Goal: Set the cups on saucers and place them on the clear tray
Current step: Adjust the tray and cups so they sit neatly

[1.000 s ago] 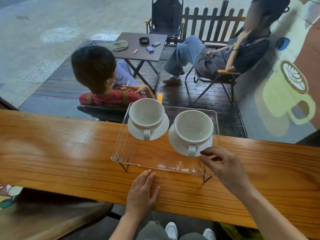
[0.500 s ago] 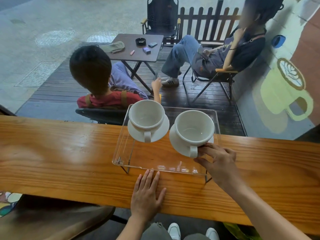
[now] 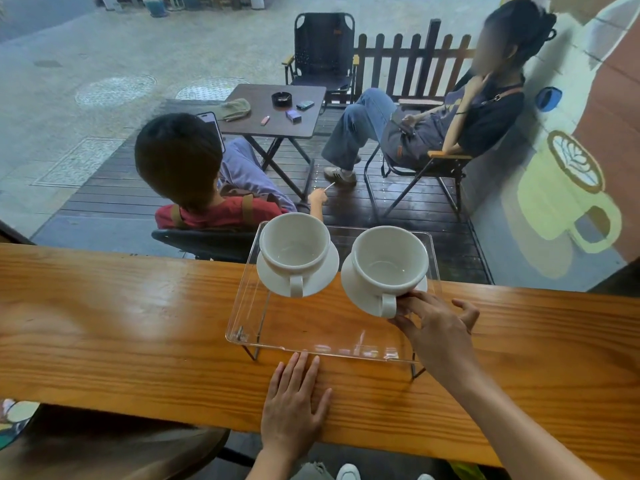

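right hand (image 3: pixel 438 332): reaches over the tray's near right corner, thumb and forefinger closed on the handle of the right cup (image 3: pixel 389 263), other fingers loosely curled to the side. fingertips also meet the rim of the right saucer (image 3: pixel 360 299) under that cup.

left hand (image 3: pixel 294 407): flat on the counter (image 3: pixel 138 334), palm down, fingers extended and close together, tips just short of the tray's near edge. holds nothing.

tray (image 3: pixel 249 317): clear, raised on thin wire legs, standing on the counter with its far end overhanging the counter's back edge. it carries both cups, each upright and empty on its own saucer. left cup (image 3: pixel 294 245) sits on the left saucer (image 3: pixel 313 280) at the far left of the tray, handle toward the camera, well apart from either hand. right cup sits far right, handle toward the camera, just beyond the right hand. the two saucers are just beside each other; contact cannot be told.

surface: long varnished wooden counter, orange grain, glossy with reflections, running the width of the view.

room: beyond the counter, a dark wooden deck with a small table (image 3: pixel 273 110) bearing small items, folding chairs, a picket fence (image 3: pixel 415 60) and grey paving. two persons are seated there. a cup mural (image 3: pixel 561 195) is painted on the wall at right.
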`<move>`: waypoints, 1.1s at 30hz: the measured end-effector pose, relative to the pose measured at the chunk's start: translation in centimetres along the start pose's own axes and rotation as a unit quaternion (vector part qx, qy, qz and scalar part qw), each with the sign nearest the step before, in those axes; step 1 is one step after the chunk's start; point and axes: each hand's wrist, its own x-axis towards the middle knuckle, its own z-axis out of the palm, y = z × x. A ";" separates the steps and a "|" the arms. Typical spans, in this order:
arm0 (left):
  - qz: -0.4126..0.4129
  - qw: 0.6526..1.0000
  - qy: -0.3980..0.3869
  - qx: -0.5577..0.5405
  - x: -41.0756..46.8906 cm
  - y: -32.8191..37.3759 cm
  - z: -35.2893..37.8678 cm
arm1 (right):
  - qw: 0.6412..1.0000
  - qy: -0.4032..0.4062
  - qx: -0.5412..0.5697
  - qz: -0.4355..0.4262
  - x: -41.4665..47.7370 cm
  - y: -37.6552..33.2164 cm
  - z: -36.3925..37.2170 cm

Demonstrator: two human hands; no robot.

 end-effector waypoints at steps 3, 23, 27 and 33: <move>-0.003 1.000 -0.012 -0.002 0.1 0.0 -0.1 | 1.000 0.002 -0.010 -0.009 0.5 0.1 0.0; 0.003 1.000 -0.030 0.009 0.4 0.1 -0.1 | 0.999 0.005 -0.020 -0.025 2.2 0.3 0.0; 0.001 1.000 -0.013 0.007 0.4 0.1 -0.1 | 1.000 0.002 -0.017 -0.021 2.0 0.1 -0.2; 0.004 1.000 -0.026 0.002 0.4 0.1 -0.3 | 0.999 -0.036 0.019 -0.030 2.1 -0.4 -1.8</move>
